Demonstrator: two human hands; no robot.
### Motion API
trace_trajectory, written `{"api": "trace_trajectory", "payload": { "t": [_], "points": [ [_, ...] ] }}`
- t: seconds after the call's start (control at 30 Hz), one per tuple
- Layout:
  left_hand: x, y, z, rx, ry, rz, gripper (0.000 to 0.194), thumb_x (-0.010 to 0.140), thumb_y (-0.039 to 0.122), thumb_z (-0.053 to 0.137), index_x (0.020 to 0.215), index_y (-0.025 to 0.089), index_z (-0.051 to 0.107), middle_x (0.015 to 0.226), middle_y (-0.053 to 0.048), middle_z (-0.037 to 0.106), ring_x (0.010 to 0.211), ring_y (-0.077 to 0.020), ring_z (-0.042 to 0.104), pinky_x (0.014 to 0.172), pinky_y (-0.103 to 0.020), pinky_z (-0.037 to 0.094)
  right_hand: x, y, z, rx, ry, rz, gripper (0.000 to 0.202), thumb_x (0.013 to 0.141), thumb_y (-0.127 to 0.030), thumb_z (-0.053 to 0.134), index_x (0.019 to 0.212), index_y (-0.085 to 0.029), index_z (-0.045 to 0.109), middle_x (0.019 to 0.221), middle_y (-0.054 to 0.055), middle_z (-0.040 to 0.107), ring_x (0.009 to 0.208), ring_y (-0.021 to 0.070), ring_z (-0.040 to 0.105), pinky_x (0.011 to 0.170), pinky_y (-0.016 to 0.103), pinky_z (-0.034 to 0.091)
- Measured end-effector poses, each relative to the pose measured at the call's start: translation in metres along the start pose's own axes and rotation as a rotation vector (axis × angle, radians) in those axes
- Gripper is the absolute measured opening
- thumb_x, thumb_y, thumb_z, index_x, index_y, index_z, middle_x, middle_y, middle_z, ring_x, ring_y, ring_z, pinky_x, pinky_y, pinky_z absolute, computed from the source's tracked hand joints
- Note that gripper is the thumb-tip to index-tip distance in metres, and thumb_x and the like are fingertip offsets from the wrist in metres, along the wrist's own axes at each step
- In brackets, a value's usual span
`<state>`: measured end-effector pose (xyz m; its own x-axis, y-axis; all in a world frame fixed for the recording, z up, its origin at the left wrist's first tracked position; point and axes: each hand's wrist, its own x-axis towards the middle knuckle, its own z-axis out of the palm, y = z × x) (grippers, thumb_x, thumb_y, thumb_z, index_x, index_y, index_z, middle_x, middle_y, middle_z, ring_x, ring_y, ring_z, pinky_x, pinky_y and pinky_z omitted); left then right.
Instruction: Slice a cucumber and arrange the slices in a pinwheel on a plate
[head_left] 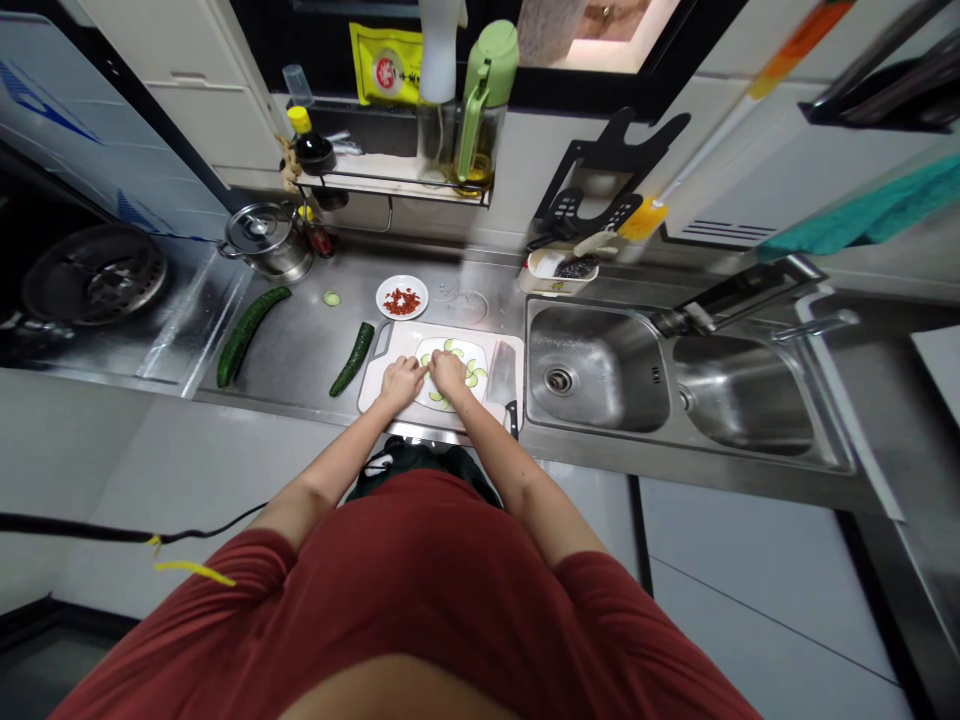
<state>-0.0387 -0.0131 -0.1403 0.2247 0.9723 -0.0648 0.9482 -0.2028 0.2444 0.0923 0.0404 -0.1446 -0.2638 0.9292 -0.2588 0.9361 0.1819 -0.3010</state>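
Note:
A white square plate [459, 346] lies on the pale cutting board [379, 388], with thin cucumber slices [472, 374] arranged around its rim. My left hand [403, 383] is at the plate's left edge, fingers curled together. Over the middle of the plate is my right hand [448, 373], also closed, its fingertips almost meeting the left ones. What the fingertips hold, if anything, is too small and hidden to make out. A knife [505, 372] rests on the board's right side, its black handle toward me. Left of the board lies a cut cucumber [352, 360].
Behind the board stands a small white dish of chopped red pieces [403, 298]. A whole cucumber [250, 333], a cucumber end piece [331, 298] and a lidded steel pot [268, 243] are to the left. The double sink [600, 365] adjoins on the right. A bottle rack [397, 180] overhangs the back.

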Motion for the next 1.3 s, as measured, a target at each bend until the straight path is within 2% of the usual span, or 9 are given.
{"api": "trace_trajectory", "payload": {
  "t": [0.13,0.3,0.7,0.93,1.3],
  "points": [
    [0.001,-0.005,0.0,0.044,-0.007,0.076,0.035,0.09,0.022,0.045,0.118,0.025,0.065,0.11,-0.013,0.058,0.106,-0.0276,0.046,0.082,-0.038,0.038,-0.002,-0.001,-0.002,-0.016,0.01,0.021,0.024,0.097,-0.028,0.043,0.111,-0.018,0.059,0.112,0.012,0.06,0.099,0.0213,0.056,0.078,0.028,0.043],
    [0.002,-0.008,0.001,0.117,-0.014,0.109,0.033,0.092,0.022,0.043,0.115,0.024,0.065,0.111,-0.012,0.058,0.104,-0.0266,0.046,0.079,-0.038,0.039,-0.007,0.002,-0.001,-0.012,0.042,0.015,0.025,0.098,-0.03,0.041,0.112,-0.02,0.059,0.116,0.01,0.056,0.098,0.0205,0.055,0.076,0.028,0.044],
    [0.009,-0.014,0.003,0.108,0.001,0.146,0.027,0.091,0.021,0.046,0.105,0.022,0.069,0.104,-0.012,0.058,0.1,-0.025,0.047,0.078,-0.036,0.037,-0.019,0.011,0.008,0.007,0.029,0.01,0.03,0.099,-0.029,0.035,0.118,-0.022,0.058,0.116,0.008,0.055,0.1,0.0209,0.054,0.078,0.029,0.042],
    [0.012,-0.016,0.001,0.133,-0.009,0.173,0.029,0.093,0.022,0.043,0.105,0.022,0.07,0.103,-0.012,0.058,0.098,-0.0245,0.048,0.078,-0.036,0.037,-0.02,0.012,0.006,0.001,0.027,0.011,0.03,0.099,-0.028,0.037,0.119,-0.023,0.058,0.118,0.008,0.055,0.1,0.0214,0.055,0.078,0.03,0.043],
    [0.016,-0.023,0.005,0.147,0.008,0.213,0.028,0.091,0.022,0.047,0.106,0.024,0.071,0.101,-0.01,0.059,0.097,-0.0245,0.048,0.075,-0.036,0.037,-0.025,0.014,0.005,0.002,-0.005,0.006,0.038,0.101,-0.029,0.029,0.122,-0.024,0.06,0.118,0.009,0.055,0.098,0.0208,0.055,0.081,0.03,0.042]
  ]
}}
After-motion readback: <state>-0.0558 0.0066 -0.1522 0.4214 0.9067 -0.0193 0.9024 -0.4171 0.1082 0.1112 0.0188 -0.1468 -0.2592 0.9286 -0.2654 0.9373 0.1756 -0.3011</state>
